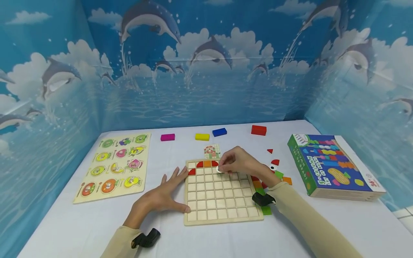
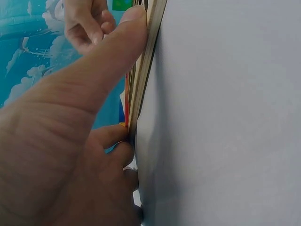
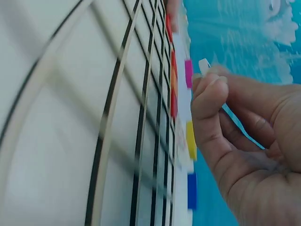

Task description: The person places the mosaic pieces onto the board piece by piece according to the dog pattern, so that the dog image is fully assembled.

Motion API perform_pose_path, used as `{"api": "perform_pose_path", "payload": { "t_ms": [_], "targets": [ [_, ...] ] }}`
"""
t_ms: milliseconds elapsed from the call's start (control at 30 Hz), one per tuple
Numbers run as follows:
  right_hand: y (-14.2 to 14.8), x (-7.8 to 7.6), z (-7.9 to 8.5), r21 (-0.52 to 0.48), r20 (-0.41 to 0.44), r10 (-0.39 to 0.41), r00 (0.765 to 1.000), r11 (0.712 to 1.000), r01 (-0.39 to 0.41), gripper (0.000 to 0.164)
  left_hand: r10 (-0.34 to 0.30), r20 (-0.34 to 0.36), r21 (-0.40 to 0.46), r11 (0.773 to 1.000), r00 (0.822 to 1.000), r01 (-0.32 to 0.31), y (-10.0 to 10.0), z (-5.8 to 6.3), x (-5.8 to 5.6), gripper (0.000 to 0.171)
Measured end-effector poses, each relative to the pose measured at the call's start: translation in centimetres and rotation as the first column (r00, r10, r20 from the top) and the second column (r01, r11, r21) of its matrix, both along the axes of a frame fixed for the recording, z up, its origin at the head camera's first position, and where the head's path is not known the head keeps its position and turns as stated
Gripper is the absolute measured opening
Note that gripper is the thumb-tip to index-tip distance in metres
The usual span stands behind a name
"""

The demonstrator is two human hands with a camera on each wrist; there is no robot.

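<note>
A wooden grid board (image 1: 211,205) lies flat on the white table. Along its top row sit red quarter-round pieces (image 1: 200,164) and an orange square (image 1: 207,163); another red piece (image 1: 191,172) lies one row lower at the left. My left hand (image 1: 165,195) is spread beside the board's left side, its thumb touching the lower left edge and its fingers by the upper left corner. Over the upper rows, my right hand (image 1: 239,162) pinches a small white piece (image 3: 204,66) between thumb and fingertips. Behind the board lies a small pattern card (image 1: 212,151).
Loose coloured pieces (image 1: 287,180) lie right of the board, partly hidden by my right arm. A bead-game box (image 1: 335,165) stands farther right, a fruit puzzle board (image 1: 113,168) at left. Magenta (image 1: 167,137), yellow (image 1: 202,137), blue (image 1: 219,132) and red blocks (image 1: 259,130) line the back.
</note>
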State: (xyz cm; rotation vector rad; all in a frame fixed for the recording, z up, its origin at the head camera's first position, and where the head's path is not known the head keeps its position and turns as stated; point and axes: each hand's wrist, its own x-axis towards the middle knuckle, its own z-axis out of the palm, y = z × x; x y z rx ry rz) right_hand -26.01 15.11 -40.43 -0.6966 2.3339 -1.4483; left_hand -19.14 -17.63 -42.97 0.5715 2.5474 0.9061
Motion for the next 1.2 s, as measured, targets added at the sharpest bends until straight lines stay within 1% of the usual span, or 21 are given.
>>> {"api": "perform_pose_path", "payload": {
  "t_ms": [33, 100, 267, 400, 467, 567, 667, 867, 967, 1100, 1200],
  "targets": [
    [-0.6, -0.1, 0.0, -0.018, 0.006, 0.011, 1.0, 1.0, -0.011, 0.006, -0.001, 0.0, -0.001, 1.0, 1.0, 0.001, 0.0, 0.0, 0.0, 0.129],
    [-1.9, -0.3, -0.2, -0.024, -0.007, 0.006, 1.0, 1.0, -0.006, 0.005, -0.002, 0.003, 0.002, 1.0, 1.0, 0.002, 0.0, 0.0, 0.0, 0.129],
    [-4.0, -1.0, -0.8, -0.015, -0.034, -0.036, 0.999, 0.999, 0.036, 0.007, -0.017, 0.003, 0.007, 1.0, 1.0, 0.017, 0.1, 0.1, 0.0, 0.128],
    [-5.2, -1.3, -1.2, 0.005, -0.032, -0.045, 0.998, 0.999, 0.045, 0.007, -0.033, -0.001, 0.007, 0.999, 0.999, 0.033, 0.2, 0.1, -0.2, 0.128],
    [-5.8, -1.5, -1.3, 0.02, -0.051, -0.036, 0.998, 0.999, 0.037, 0.007, -0.037, -0.003, 0.005, 0.999, 0.999, 0.037, 0.3, 0.1, -0.2, 0.128],
    [-6.6, -1.6, -1.4, 0.038, -0.104, -0.018, 0.994, 0.999, 0.022, 0.007, -0.043, -0.007, 0.003, 0.999, 0.999, 0.043, 0.3, 0.1, -0.3, 0.128],
    [-7.1, -1.6, -1.2, 0.054, -0.13, -0.017, 0.991, 0.998, 0.025, 0.007, -0.045, -0.007, 0.004, 0.999, 0.999, 0.045, 0.2, 0.1, -0.4, 0.128],
    [-7.4, -1.3, -0.9, 0.103, -0.133, -0.036, 0.99, 0.993, 0.05, 0.006, -0.044, -0.008, -0.001, 0.999, 0.999, 0.044, 0.1, 0.2, -0.3, 0.128],
    [-7.6, -1.2, -0.8, 0.126, -0.182, 0.002, 0.983, 0.992, 0.021, 0.007, -0.032, -0.005, -0.005, 0.999, 0.999, 0.032, -0.1, 0.2, -0.2, 0.129],
    [-7.6, -1.0, -0.7, 0.171, -0.252, 0.058, 0.966, 0.985, -0.014, 0.01, -0.019, -0.003, -0.008, 1.0, 1.0, 0.019, -0.1, 0.1, -0.1, 0.129],
    [-7.4, -0.8, -0.6, 0.186, -0.238, 0.052, 0.97, 0.982, -0.007, 0.012, -0.026, -0.01, 0.0, 1.0, 1.0, 0.026, 0.0, 0.0, -0.1, 0.129]
  ]
}}
